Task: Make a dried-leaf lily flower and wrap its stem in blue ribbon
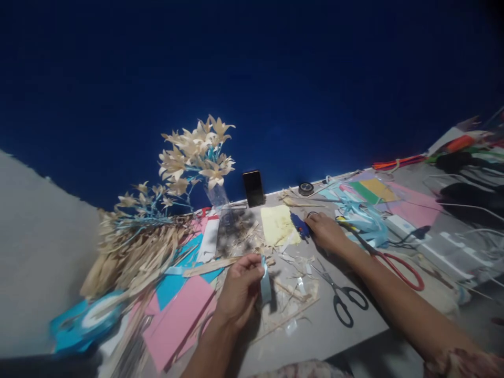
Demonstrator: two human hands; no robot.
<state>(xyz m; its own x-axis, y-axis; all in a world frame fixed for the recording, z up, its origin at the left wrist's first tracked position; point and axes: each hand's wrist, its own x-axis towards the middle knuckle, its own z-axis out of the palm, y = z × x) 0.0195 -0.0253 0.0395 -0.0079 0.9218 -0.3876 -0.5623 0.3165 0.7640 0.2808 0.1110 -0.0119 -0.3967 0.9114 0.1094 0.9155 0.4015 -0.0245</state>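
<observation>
My left hand (242,286) pinches a short light-blue ribbon strip (265,286) between thumb and fingers; it hangs down over the table. Farther off, my right hand (326,231) has its fingers curled at a dark blue glue gun (300,226), partly hidden by the hand. The gun lies at the right edge of a stained pale-yellow sheet (277,223). Black-handled scissors (342,294) rest with their blades parted, nearer me than my right hand. Dried husk scraps (291,289) and clear bits are scattered between both hands.
Cream husk flowers (200,152) stand in a clear vase (220,202) at the back left, near a phone (254,189). Pink card (179,320) and husk strips (137,257) cover the left. Red-handled scissors (397,268), blue ribbon (368,226) and cables crowd the right.
</observation>
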